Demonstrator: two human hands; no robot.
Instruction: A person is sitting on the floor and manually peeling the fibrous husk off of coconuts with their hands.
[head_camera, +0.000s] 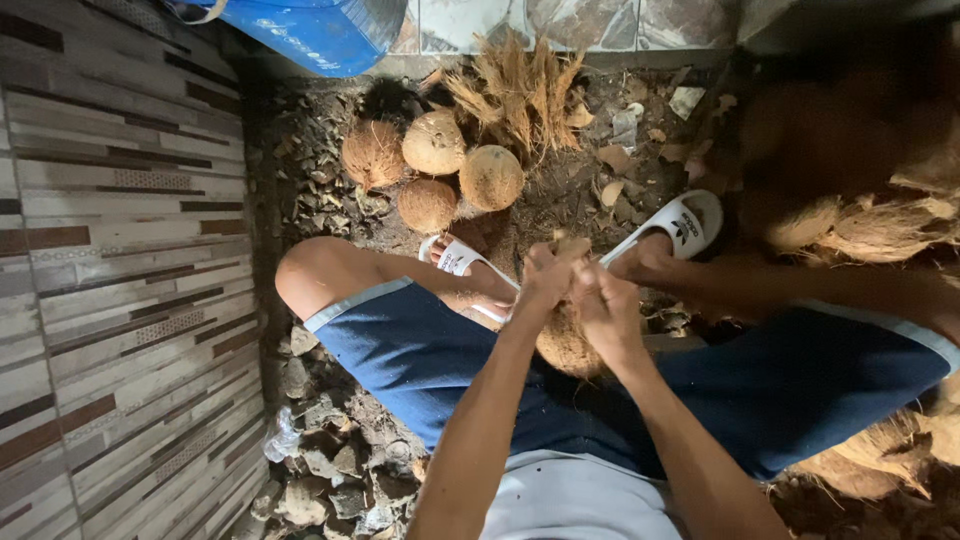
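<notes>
Both hands (578, 290) on husked coconut (566, 343)

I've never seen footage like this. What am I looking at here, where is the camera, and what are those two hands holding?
There is no machine here: the one picture comes from a camera worn on a person's head, looking down at their own arms and lap. The person sits in blue shorts and white sandals over dirt ground strewn with husk scraps. The left hand and right hand both grip one fibrous brown coconut held between the knees. Ahead of the feet lie four husked coconuts in a cluster, with a pile of torn husk fibre behind them. A tiled wall runs along the left, and a blue container stands at the top.
</notes>
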